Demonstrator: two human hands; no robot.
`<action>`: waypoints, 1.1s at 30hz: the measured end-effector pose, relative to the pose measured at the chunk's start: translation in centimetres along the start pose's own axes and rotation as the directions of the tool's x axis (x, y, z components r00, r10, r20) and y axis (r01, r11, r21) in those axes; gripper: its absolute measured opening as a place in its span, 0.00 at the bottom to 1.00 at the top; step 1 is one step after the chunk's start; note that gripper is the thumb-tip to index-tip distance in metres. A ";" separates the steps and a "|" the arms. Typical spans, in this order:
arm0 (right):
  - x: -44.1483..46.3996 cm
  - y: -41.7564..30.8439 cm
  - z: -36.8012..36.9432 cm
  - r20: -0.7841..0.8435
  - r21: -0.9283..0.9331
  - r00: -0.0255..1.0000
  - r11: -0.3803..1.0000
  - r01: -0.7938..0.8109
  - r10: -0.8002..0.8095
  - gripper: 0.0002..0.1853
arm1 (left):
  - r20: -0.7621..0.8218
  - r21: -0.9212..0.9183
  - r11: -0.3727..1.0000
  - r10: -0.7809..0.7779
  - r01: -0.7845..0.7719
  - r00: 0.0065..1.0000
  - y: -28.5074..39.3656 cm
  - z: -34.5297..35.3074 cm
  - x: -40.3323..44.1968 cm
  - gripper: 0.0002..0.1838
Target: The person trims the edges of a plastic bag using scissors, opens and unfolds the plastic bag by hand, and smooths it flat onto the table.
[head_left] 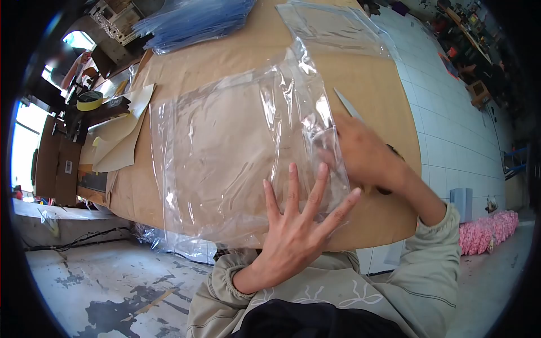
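A clear plastic sheet or bag (pixel 225 152) lies on the brown paper-covered table (pixel 389 219), its lower edge hanging over the near side. My left hand (pixel 296 225) rests flat on its lower right part with the fingers spread. At the right edge of the plastic is my right hand (pixel 358 149), blurred, its fingertips partly hidden behind the plastic. Just beyond that hand, a pointed metal blade (pixel 348 106) shows on the table, and dark handle-like loops show beside the wrist.
A stack of bluish plastic sheets (pixel 197 22) lies at the far left of the table, more clear plastic (pixel 332 28) at the far right. Yellow tape (pixel 89 101) sits on a dark device at left. A pink bundle (pixel 489 232) is on the floor at right.
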State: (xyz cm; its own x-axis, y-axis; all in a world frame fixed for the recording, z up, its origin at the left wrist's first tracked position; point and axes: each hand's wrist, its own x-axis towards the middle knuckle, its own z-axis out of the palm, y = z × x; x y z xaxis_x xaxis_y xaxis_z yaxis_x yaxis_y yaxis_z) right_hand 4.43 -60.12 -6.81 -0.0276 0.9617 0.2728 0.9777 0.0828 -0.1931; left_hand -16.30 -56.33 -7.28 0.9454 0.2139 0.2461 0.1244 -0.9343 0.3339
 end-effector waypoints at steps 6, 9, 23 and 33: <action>6.3 4.3 -0.6 0.247 -0.148 0.945 0.972 -0.183 0.215 0.15 | 0.098 -0.029 1.000 0.000 0.002 0.995 0.7 -0.7 -0.4 0.48; 6.9 4.1 0.9 -0.014 -0.187 0.997 0.980 0.068 -0.072 0.18 | 0.234 -0.171 0.985 0.066 -0.026 0.970 0.6 -2.9 -1.5 0.46; 7.6 2.0 2.9 0.079 -0.271 0.997 0.962 0.023 -0.002 0.37 | 0.233 -0.189 0.967 0.215 -0.173 0.948 -11.6 -12.4 7.1 0.25; 7.0 3.4 1.5 -0.005 -0.037 0.999 0.998 -0.052 0.052 0.26 | 0.149 0.036 0.858 0.502 -0.512 0.852 -18.2 -5.7 15.1 0.06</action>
State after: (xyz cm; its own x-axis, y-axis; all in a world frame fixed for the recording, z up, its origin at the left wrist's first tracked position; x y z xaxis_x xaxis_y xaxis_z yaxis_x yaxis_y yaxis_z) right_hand 7.24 -52.67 -6.96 0.0246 0.9635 0.2666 0.9849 0.0224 -0.1718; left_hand -6.01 -34.48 -4.49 0.9126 -0.3298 0.2418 -0.3667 -0.9216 0.1274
